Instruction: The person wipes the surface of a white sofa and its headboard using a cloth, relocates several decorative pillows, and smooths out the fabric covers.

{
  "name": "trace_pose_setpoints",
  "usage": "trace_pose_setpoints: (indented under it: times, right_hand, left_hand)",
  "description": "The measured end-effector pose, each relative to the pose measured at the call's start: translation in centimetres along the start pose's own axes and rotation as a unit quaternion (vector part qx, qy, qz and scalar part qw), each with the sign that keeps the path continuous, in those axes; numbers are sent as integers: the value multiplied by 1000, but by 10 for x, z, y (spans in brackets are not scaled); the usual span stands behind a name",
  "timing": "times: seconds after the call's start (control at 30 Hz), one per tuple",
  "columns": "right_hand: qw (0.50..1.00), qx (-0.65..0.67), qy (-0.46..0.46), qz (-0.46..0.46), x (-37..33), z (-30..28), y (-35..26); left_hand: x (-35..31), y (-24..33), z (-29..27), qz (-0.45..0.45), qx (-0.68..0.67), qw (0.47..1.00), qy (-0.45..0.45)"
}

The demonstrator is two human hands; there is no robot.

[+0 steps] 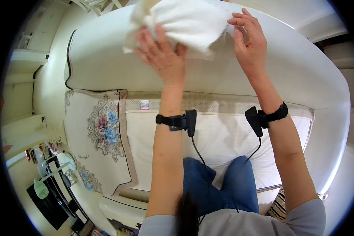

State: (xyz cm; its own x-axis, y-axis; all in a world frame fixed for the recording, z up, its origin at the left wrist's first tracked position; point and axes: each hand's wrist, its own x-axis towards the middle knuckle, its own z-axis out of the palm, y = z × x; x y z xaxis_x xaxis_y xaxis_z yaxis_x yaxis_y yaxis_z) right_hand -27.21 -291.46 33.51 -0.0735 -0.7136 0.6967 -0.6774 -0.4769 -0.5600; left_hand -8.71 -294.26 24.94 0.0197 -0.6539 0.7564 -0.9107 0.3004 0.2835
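A white cloth (pixel 192 23) lies rumpled over the top of the white sofa backrest (pixel 106 59), its left part smeared by motion. My left hand (pixel 161 55) rests on the near left part of this cloth, fingers spread and slightly blurred. At the cloth's right edge is my right hand (pixel 251 43), its fingers loosely bent and apart from the thumb. Nothing shows between them; whether a fingertip touches the cloth I cannot tell. Each wrist carries a black strap with a small black device, the left device (pixel 190 122) and the right device (pixel 252 119), with cables running down.
I kneel in blue jeans (pixel 224 181) on the white sofa seat (pixel 145 145). A floral sofa cover (pixel 106 126) lies to the left, beside a small card-like piece (pixel 144 104). The curved armrest (pixel 334 118) bounds the right. A screen (pixel 47 204) stands at the lower left.
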Motion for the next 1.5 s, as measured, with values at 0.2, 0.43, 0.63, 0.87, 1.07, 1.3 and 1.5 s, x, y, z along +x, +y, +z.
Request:
trace_pose_setpoints:
  times: [0.2,0.43,0.63,0.87,1.07,1.3,1.5]
  right_hand:
    - [996,-57,-58,-22,6,47,-29]
    - [963,-236,-39,-122,7,92,-41]
    - [957,-244,-16,-158,4,103,-33]
    - [947,-295,-26,-127,6,107,-36]
    - [943,-293,1,-156,3,116,-30]
    - [943,-296,14,-153,4,111,-28]
    - [945,-288,18,-153,4,113,-31]
  left_hand:
    - [-48,-15,-10,-39,-51,998,-18]
    - [-26,-81,-16,-105,-12,994,-8]
    - [-1,-229,-24,-156,7,987,31]
    - [-10,-316,-7,-439,-241,851,161]
    - [-103,-228,38,-352,-138,922,86]
    - [-186,13,42,-384,-208,882,-179]
    - [-189,-73,57,-480,-304,822,-17]
